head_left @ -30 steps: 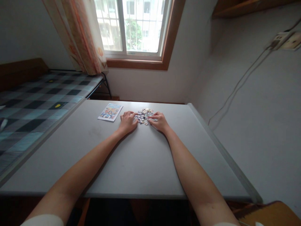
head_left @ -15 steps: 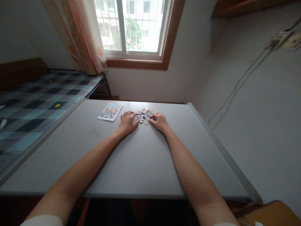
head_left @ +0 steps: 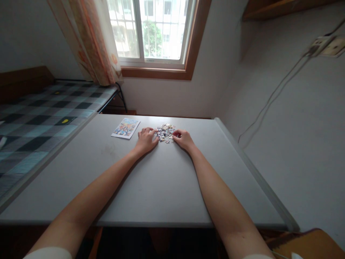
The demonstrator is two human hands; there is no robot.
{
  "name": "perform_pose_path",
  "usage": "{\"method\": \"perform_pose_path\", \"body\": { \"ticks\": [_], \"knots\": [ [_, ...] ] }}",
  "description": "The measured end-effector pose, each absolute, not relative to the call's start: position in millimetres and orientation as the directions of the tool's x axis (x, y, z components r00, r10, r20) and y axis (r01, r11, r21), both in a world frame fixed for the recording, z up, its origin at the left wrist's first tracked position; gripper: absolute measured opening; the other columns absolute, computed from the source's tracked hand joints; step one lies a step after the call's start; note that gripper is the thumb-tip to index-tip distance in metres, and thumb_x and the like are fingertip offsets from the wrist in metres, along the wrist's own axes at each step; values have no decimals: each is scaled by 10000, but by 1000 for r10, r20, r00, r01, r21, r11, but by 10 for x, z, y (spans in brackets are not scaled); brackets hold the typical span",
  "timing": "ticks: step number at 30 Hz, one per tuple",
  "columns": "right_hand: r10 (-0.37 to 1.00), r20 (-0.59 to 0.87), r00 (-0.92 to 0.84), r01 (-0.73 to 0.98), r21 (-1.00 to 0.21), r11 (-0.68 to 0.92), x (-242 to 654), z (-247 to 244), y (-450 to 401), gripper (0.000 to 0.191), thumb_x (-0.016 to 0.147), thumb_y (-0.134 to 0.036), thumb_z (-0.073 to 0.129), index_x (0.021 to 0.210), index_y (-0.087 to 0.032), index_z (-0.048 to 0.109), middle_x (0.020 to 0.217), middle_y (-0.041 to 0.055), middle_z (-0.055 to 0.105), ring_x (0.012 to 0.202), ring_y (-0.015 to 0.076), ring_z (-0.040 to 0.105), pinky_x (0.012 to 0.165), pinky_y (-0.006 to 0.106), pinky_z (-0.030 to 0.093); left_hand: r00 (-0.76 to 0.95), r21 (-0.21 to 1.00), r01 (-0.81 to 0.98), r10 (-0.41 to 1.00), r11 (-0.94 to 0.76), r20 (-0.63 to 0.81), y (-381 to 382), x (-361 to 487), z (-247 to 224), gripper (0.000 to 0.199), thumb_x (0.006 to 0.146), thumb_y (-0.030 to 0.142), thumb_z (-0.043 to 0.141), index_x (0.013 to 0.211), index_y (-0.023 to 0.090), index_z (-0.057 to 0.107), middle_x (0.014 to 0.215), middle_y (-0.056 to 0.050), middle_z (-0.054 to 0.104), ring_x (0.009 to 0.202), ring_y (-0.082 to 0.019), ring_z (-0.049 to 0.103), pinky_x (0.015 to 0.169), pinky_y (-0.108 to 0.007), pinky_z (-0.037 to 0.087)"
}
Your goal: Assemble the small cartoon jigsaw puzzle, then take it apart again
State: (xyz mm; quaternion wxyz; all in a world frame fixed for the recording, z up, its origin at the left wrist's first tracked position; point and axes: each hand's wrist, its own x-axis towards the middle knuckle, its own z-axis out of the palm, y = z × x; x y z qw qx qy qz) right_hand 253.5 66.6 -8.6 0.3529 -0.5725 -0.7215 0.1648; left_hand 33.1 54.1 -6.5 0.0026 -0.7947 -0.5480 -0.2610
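Note:
A pile of small jigsaw pieces (head_left: 165,131) lies near the far edge of the grey-white table (head_left: 161,187). My left hand (head_left: 147,139) rests at the left side of the pile, its fingers apart and curved, with nothing visible in them. At the pile's right side is my right hand (head_left: 183,139), thumb and fingertips brought together at the edge of the pieces; whatever may be between them is too small to make out. A colourful printed picture card (head_left: 126,128) lies flat to the left of my left hand.
A bed with a checked cover (head_left: 54,118) stands left of the table. Beyond the table are a window (head_left: 161,32) and a curtain (head_left: 94,46). A cable (head_left: 269,102) hangs on the right wall. A brown chair (head_left: 309,246) is at the lower right.
My right hand has shifted slightly right, and its thumb and fingers have come closer together. A small gap shows among the pieces near it. My left hand has hardly moved.

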Motion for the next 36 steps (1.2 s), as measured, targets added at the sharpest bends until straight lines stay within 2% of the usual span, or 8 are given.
{"method": "perform_pose_path", "body": {
  "ticks": [8,15,19,22,25,28,32,36],
  "knots": [
    [944,312,-109,789,-551,273,2510,-53,638,118,729,-340,702,759,-231,734,786,26,641,774,174,547,790,322,422,269,282,869,868,-405,418,543,330,-74,302,880,365,529,1124,238,652,1179,-98,582,1152,-294,461,948,-465,349],
    [965,245,-89,674,-698,240,2524,-46,643,80,675,-274,671,715,-206,683,696,-19,643,655,130,528,684,269,416,267,286,870,872,-401,410,531,339,-45,285,872,361,538,1102,241,656,1163,-91,587,1139,-290,471,940,-456,348],
    [955,296,-31,590,-766,256,2547,-70,672,123,695,-279,608,740,-184,673,672,-11,620,602,120,511,623,256,418,238,286,883,880,-372,410,507,353,11,200,878,343,522,914,221,676,988,-80,627,1032,-267,519,903,-430,362],
    [930,366,46,619,-741,261,2555,-80,679,109,710,-267,608,743,-181,666,702,2,607,632,127,518,657,263,437,363,263,834,841,-485,401,470,361,53,227,894,339,501,815,215,673,866,-58,631,922,-231,541,894,-406,370],
    [918,395,23,659,-697,283,2547,-82,674,138,733,-325,654,746,-188,667,733,8,600,650,132,522,691,273,451,607,217,676,699,-704,377,418,370,83,235,899,381,509,949,267,708,991,-46,637,1001,-218,526,948,-386,358],
    [911,413,-2,657,-686,313,2544,-84,676,238,803,-407,614,774,-182,686,756,28,608,685,149,545,726,288,462,730,185,565,592,-804,342,376,379,92,295,883,434,544,1134,351,677,1174,-31,598,1136,-229,477,1029,-396,312],
    [900,423,105,759,-619,203,2554,-100,681,271,876,-343,512,929,-185,726,937,89,655,883,215,571,886,361,435,714,167,607,625,-777,315,368,382,69,354,902,470,521,1218,361,635,1315,-25,534,1246,-250,406,1078,-415,268],
    [928,370,38,854,-494,162,2527,-113,648,363,861,-417,560,1163,-259,683,1219,94,601,1111,305,477,942,445,396,653,147,687,693,-712,305,389,386,33,403,923,487,478,1276,329,592,1379,-44,490,1284,-258,381,1070,-426,276]
  ]
}}
